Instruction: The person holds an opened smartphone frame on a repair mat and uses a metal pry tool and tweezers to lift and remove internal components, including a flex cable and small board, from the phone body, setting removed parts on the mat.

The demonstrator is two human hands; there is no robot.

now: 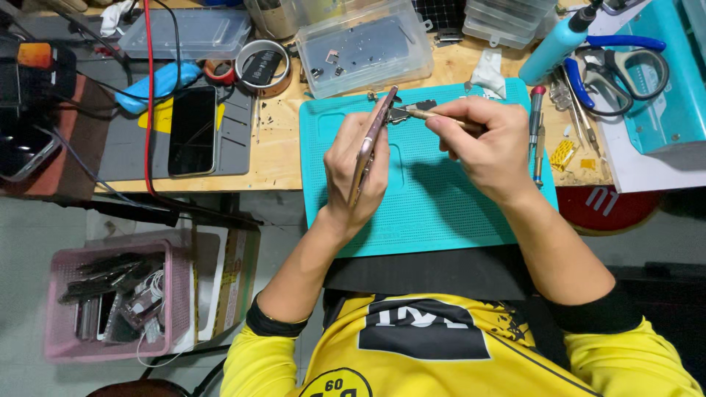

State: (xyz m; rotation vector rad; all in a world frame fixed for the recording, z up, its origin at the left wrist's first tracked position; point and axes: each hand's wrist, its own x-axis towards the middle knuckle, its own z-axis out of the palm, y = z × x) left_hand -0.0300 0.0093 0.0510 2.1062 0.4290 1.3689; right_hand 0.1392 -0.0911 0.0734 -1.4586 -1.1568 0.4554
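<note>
Teal ribbed mat | left hand grips slim phone (edge-on) | right hand pinches thin tool

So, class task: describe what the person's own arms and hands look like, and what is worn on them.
Both hands, left and right, are bare: no gloves or rings visible. The forearms are uncovered. Yellow sleeves are pushed up near the elbows, each ending in a black cuff. A thin band seems to edge the left cuff.
</note>
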